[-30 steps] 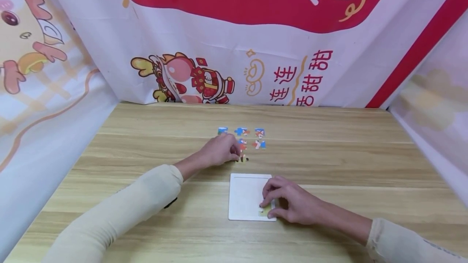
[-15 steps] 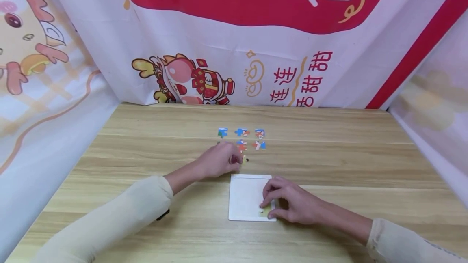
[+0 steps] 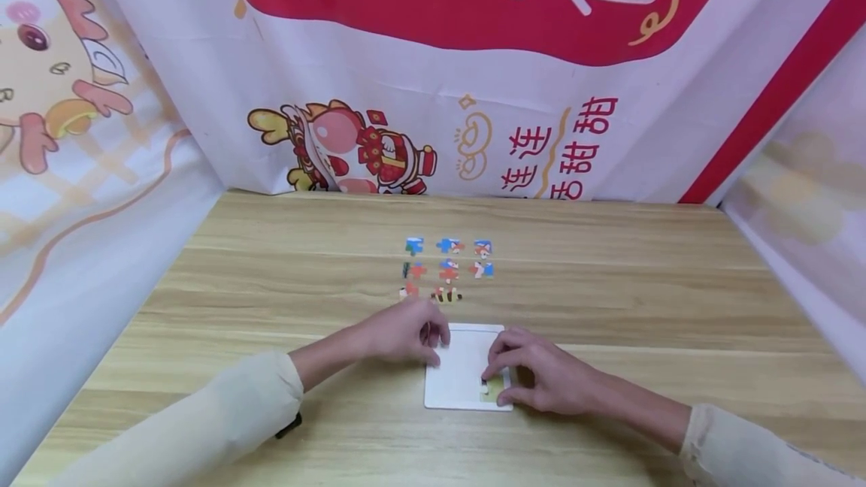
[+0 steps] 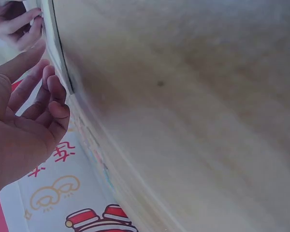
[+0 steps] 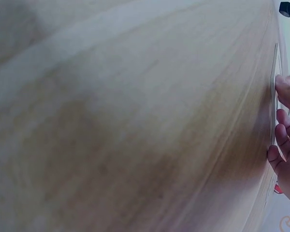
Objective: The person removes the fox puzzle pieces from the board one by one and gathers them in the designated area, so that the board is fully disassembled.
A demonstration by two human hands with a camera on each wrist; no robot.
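Observation:
A white puzzle tray (image 3: 453,382) lies on the wooden table. My right hand (image 3: 544,370) is at its right side, thumb and curled index finger at opposite sides of a yellowish jigsaw puzzle piece (image 3: 496,391) in the lower right corner. My left hand (image 3: 402,331) is over the tray's upper left edge, thumb and fingers apart, with no piece showing between them. In the left wrist view the left hand (image 4: 26,111) has loosely bent fingers beside the tray's edge (image 4: 58,48). In the right wrist view only fingers (image 5: 282,135) show at the tray's edge.
Several loose puzzle pieces (image 3: 449,270) are set out in rows beyond the tray, the nearest a black-and-yellow striped one (image 3: 446,295) and a red-and-white one (image 3: 409,291) just past the left hand. A printed cloth (image 3: 406,58) hangs along the table's back edge.
My left hand has drawn back from the nearest row of pieces to the tray's left edge, uncovering pieces on the left. The right hand has stayed in place.

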